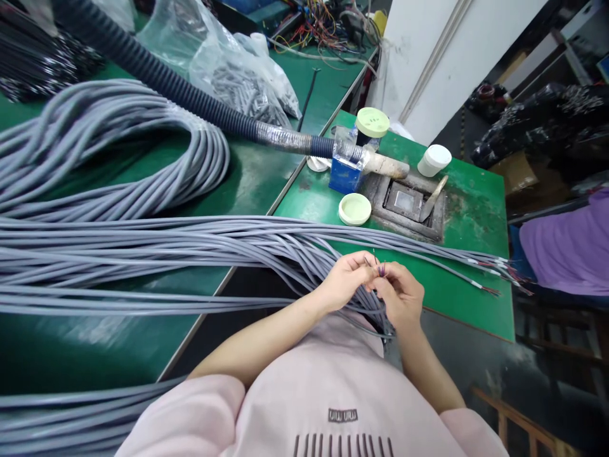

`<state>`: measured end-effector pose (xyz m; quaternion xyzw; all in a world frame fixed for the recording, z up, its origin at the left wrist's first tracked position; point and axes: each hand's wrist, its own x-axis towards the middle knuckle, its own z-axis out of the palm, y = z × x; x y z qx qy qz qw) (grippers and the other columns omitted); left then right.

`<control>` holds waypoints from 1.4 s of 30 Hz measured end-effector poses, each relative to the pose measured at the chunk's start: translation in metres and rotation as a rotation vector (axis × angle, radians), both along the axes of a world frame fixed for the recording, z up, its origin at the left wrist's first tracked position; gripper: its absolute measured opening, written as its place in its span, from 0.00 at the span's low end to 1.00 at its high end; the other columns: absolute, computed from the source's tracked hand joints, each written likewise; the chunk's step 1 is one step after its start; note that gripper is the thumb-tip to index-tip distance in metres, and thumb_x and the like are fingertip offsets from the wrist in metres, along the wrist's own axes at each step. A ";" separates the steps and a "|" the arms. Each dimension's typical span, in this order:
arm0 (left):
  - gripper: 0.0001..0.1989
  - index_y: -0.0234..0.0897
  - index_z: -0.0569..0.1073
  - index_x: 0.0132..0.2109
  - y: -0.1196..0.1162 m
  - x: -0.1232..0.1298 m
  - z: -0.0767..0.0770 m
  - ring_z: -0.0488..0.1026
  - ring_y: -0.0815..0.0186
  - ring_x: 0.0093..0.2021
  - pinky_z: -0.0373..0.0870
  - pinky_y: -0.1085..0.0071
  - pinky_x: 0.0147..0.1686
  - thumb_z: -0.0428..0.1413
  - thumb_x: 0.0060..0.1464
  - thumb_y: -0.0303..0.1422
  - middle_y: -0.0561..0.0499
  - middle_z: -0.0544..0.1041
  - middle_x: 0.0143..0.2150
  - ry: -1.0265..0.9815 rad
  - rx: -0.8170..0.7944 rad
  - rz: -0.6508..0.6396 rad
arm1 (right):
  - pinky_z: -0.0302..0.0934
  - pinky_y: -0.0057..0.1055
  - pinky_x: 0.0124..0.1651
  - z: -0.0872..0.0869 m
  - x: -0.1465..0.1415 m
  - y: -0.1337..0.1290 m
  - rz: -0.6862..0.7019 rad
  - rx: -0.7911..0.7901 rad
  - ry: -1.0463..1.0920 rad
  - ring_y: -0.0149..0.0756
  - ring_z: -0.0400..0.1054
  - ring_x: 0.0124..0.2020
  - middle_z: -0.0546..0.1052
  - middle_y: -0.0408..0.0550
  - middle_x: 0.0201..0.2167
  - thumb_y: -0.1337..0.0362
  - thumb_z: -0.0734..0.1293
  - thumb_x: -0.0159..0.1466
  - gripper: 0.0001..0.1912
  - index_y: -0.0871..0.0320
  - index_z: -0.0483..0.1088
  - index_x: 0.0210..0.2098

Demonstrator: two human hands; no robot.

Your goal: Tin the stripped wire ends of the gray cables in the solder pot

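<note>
Thin coloured wires (381, 270), one of them purple, show between the fingertips of my two hands. My left hand (354, 278) is closed in a pinch on these wires. Close beside it, my right hand (400, 293) also pinches them, thumb and fingers together. Beneath both hands runs a bundle of grey cables (304, 254), some hanging over the table's front edge toward my lap. Farther right, other cable ends (485, 289) lie on the green table, with white bands and bare coloured wires. My fingers hide which cable the held wires belong to.
Behind the hands sits a solder pot (404, 202) with a scraper (434, 198) across it. A hose nozzle (387, 166), a shallow round tub (354, 209) and a white cup (434, 160) surround it. Coiled grey cables (204, 158) lie left. A person in purple (566, 247) is at right.
</note>
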<state>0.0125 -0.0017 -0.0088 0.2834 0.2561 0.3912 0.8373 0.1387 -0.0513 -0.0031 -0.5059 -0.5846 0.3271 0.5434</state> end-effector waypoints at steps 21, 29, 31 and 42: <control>0.19 0.32 0.75 0.33 -0.002 -0.002 0.002 0.72 0.70 0.27 0.68 0.75 0.30 0.59 0.55 0.46 0.50 0.77 0.27 0.195 0.292 0.218 | 0.62 0.29 0.31 0.011 -0.004 0.016 -0.230 -0.026 -0.101 0.31 0.66 0.26 0.72 0.41 0.26 0.63 0.66 0.64 0.04 0.55 0.70 0.33; 0.14 0.33 0.75 0.32 0.008 -0.006 -0.004 0.73 0.70 0.29 0.71 0.74 0.32 0.59 0.57 0.41 0.50 0.78 0.29 0.257 0.414 0.369 | 0.62 0.30 0.33 0.019 -0.002 0.034 -0.148 -0.122 -0.179 0.34 0.66 0.28 0.72 0.43 0.25 0.59 0.66 0.64 0.09 0.56 0.70 0.28; 0.13 0.34 0.75 0.32 0.010 -0.007 -0.005 0.74 0.70 0.29 0.71 0.74 0.33 0.61 0.55 0.40 0.51 0.78 0.29 0.246 0.390 0.377 | 0.61 0.31 0.32 0.019 -0.002 0.036 -0.149 -0.114 -0.157 0.33 0.66 0.28 0.72 0.43 0.25 0.59 0.67 0.64 0.09 0.56 0.70 0.29; 0.18 0.33 0.74 0.31 0.019 -0.003 0.001 0.74 0.69 0.26 0.71 0.74 0.28 0.66 0.46 0.45 0.52 0.77 0.24 0.112 0.199 0.377 | 0.57 0.28 0.25 0.028 -0.013 0.051 -0.116 -0.110 -0.092 0.29 0.61 0.21 0.67 0.40 0.21 0.58 0.66 0.64 0.09 0.56 0.69 0.31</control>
